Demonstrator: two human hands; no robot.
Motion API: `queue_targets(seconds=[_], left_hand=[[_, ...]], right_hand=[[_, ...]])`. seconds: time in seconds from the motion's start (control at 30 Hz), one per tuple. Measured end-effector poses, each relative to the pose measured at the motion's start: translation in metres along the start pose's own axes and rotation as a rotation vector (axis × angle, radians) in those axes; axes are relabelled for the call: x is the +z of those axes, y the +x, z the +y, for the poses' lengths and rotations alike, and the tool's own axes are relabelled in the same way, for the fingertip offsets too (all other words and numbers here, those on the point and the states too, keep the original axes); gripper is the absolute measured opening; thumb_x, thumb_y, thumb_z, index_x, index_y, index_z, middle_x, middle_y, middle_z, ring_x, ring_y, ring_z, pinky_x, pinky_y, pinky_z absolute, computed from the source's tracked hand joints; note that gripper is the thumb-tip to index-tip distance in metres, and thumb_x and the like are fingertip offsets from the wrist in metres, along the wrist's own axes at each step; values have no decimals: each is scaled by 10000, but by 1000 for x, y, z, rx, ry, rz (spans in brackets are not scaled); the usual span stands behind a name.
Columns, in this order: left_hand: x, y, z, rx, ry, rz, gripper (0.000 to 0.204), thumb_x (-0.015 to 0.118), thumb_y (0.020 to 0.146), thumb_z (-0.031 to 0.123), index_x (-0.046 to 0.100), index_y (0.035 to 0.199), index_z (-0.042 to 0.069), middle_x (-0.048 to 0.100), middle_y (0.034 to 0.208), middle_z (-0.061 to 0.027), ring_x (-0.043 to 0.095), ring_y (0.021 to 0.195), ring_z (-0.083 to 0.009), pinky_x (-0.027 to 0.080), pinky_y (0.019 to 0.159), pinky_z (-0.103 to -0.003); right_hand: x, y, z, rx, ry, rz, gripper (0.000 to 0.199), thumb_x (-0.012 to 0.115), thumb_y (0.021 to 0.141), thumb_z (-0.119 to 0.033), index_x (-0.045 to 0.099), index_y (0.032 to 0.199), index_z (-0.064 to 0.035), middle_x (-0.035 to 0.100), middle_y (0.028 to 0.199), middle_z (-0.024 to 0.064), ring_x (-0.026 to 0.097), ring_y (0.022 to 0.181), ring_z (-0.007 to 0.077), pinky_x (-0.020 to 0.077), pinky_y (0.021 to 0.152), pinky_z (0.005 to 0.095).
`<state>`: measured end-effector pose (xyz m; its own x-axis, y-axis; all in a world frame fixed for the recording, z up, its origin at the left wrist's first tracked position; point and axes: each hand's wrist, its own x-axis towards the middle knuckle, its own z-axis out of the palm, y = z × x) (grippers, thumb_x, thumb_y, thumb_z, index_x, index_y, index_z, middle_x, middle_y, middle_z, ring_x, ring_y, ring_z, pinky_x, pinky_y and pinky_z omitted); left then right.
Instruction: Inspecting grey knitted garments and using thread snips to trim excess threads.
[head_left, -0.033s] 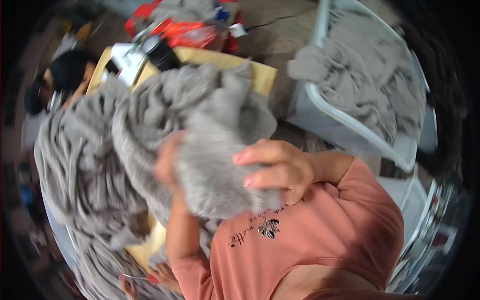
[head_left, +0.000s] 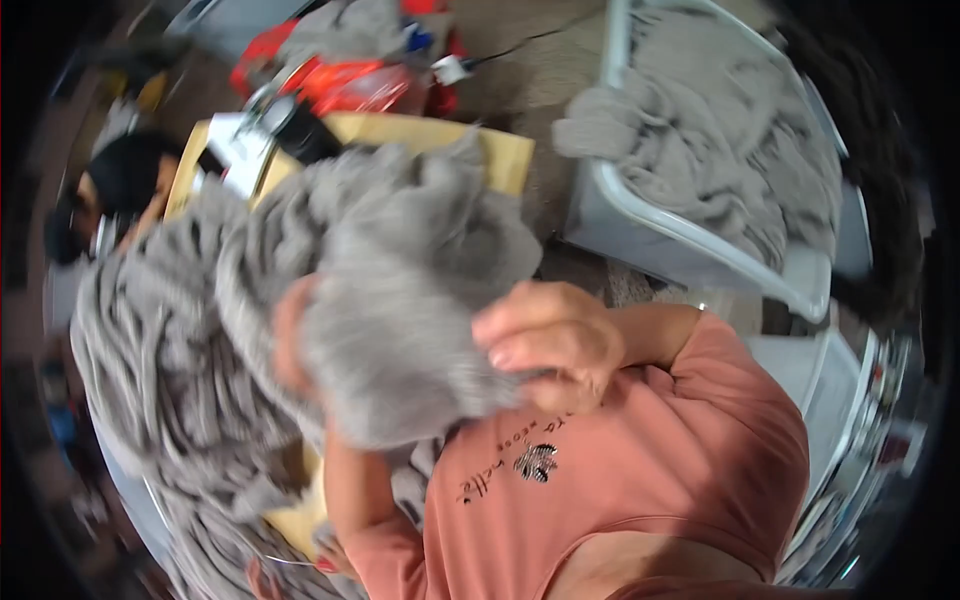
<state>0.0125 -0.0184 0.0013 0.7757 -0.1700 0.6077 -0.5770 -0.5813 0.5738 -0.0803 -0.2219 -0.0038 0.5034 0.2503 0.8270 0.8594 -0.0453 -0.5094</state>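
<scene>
A piece of fluffy grey plush fabric (head_left: 400, 350) is held up in front of my body. At its left edge is my left hand (head_left: 291, 335), closed round it, with part of the hand hidden behind the pile and blurred. My right hand (head_left: 555, 345) grips the fabric's right edge with curled fingers; its thumb is hidden. The held piece runs back into a large heap of the same grey fabric (head_left: 150, 330), which covers most of a yellow tabletop (head_left: 510, 160) and hangs in long folds on the left.
A pale plastic bin (head_left: 660, 225) full of grey fabric stands at the right. Behind the table lie red plastic bags (head_left: 360, 85). A black cylinder (head_left: 305, 135) sits at the table's far end. Another person (head_left: 135, 175) is at the left; someone else's hand (head_left: 262, 578) shows low.
The held fabric and my left hand have shifted left. The fabric now covers less of my right hand's fingertips. The whole view has also shifted slightly.
</scene>
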Motion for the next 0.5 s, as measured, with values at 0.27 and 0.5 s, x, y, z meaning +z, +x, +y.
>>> queue_targets(seconds=[0.27,0.5], left_hand=[[76,87,139,-1024,-1345,-272,220,536,767,38,563,977,-23,572,816,-68,558,760,-186,457,751,-292],[182,102,181,-530,-1281,-578,237,548,752,39,562,976,-36,581,828,-80,562,753,-192,464,730,-294]], right_hand=[[-1,-51,35,676,302,-642,548,580,764,-242,398,1218,6,531,1084,215,529,962,314,418,812,378],[-127,-108,16,757,-436,-385,504,580,754,-251,444,1177,-12,524,1107,196,510,1001,304,410,837,373]])
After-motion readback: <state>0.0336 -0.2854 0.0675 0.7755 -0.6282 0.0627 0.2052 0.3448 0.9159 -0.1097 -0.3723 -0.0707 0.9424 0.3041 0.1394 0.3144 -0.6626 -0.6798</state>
